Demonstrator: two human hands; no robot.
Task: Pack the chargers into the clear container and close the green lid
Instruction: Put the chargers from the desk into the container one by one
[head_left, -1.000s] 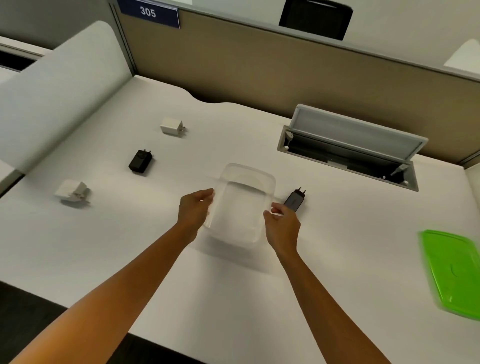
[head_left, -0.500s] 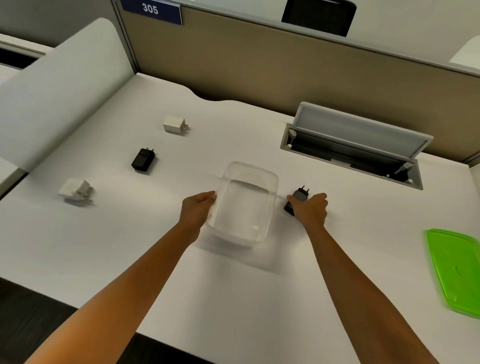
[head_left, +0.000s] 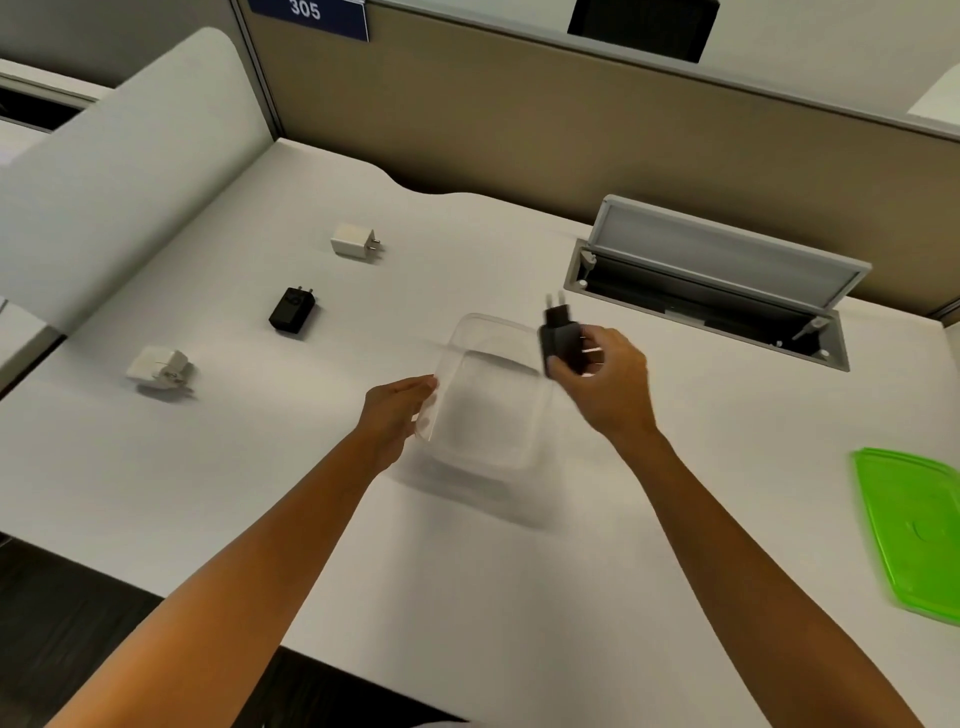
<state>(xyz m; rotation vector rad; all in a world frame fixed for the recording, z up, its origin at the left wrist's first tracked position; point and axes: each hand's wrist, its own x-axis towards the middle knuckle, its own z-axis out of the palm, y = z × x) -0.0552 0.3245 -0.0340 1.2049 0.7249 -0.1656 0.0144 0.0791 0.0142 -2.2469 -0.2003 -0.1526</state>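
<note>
The clear container (head_left: 493, 410) stands open in the middle of the white desk. My left hand (head_left: 397, 413) grips its left wall. My right hand (head_left: 605, 382) holds a dark charger (head_left: 558, 335) in the air above the container's right rim, prongs pointing up. A black charger (head_left: 292, 310) and a white charger (head_left: 353, 240) lie on the desk to the left and further back. Another white charger (head_left: 161, 367) lies at the far left. The green lid (head_left: 919, 525) rests flat at the desk's right edge.
An open cable hatch (head_left: 717, 291) with its raised flap is set into the desk behind the container. A tan partition (head_left: 571, 130) runs along the back, and a white divider (head_left: 119, 156) stands at the left. The desk's front edge (head_left: 363, 670) is close to me.
My right hand left the container's right wall, reached to the dark charger on the desk beside it, took hold of it and lifted it above the container's rim. My left hand stayed on the container.
</note>
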